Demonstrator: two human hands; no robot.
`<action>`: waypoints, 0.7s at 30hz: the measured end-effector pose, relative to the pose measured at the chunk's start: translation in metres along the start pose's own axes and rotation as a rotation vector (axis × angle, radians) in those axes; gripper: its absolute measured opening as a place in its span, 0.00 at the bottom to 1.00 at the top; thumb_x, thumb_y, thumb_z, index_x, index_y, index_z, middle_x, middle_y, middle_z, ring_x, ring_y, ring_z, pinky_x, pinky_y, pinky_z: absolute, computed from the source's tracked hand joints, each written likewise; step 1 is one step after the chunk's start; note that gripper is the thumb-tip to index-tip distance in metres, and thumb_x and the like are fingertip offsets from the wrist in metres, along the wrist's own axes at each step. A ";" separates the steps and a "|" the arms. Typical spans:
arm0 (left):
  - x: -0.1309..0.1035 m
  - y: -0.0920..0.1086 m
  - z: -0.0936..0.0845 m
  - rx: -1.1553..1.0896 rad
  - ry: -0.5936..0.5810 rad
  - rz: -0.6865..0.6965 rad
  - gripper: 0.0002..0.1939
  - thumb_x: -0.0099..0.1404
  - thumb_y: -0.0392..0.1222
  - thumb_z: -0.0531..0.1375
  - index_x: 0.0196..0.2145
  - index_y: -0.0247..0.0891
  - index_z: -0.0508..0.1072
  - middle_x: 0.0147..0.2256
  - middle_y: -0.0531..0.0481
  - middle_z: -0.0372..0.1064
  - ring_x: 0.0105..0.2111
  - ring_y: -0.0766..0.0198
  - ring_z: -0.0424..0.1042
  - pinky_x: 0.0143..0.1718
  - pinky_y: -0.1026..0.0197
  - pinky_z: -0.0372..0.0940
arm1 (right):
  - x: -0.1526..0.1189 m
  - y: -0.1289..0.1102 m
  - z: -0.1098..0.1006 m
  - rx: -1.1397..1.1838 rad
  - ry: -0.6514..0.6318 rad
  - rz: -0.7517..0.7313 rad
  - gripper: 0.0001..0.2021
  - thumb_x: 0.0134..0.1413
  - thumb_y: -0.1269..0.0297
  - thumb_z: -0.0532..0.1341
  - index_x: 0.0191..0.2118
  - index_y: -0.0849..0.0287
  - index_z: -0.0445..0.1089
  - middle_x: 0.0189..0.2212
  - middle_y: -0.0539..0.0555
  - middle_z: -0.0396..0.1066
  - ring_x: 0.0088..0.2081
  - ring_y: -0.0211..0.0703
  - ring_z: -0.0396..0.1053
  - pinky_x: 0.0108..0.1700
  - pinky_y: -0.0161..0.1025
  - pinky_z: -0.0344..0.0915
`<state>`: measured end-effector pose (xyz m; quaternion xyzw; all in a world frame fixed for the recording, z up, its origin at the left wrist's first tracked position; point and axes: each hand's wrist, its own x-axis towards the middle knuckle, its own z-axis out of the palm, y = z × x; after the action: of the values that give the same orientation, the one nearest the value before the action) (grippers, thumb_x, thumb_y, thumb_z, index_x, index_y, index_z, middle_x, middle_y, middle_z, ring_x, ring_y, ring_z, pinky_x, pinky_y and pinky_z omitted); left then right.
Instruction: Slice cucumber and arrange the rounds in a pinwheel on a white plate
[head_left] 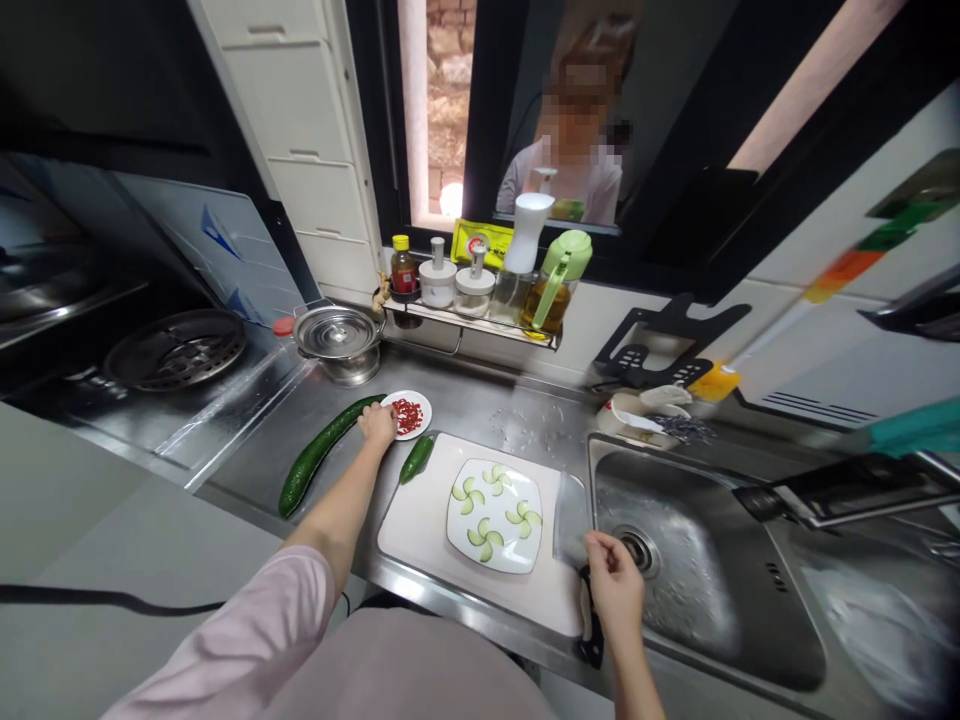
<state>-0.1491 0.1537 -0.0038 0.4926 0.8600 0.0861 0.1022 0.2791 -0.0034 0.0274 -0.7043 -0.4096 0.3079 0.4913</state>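
I'm holding my left hand (377,424) at a small round white plate (427,411) of red pieces (407,416), grip unclear; my right hand (616,580) is pressing its fingertips together.

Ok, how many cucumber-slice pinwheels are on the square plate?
4 on the square white plate: the far pinwheel, the left pinwheel, the right pinwheel and the near pinwheel. None appears hidden.

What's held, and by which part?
Left hand is at the left edge of the small plate; a hold cannot be told. Right hand: nothing visible held.
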 end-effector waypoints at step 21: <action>-0.141 0.082 -0.003 -1.011 -0.194 0.444 0.01 0.56 0.36 0.59 0.29 0.38 0.71 0.29 0.51 0.71 0.32 0.66 0.70 0.37 0.64 0.64 | 0.004 -0.053 0.053 -0.200 -0.483 -0.305 0.18 0.50 0.48 0.57 0.34 0.60 0.72 0.21 0.49 0.66 0.25 0.40 0.64 0.31 0.35 0.60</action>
<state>-0.0119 0.0732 0.0321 0.5572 0.5740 0.4613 0.3837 0.2218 0.0328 0.0596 -0.5857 -0.6441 0.3473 0.3485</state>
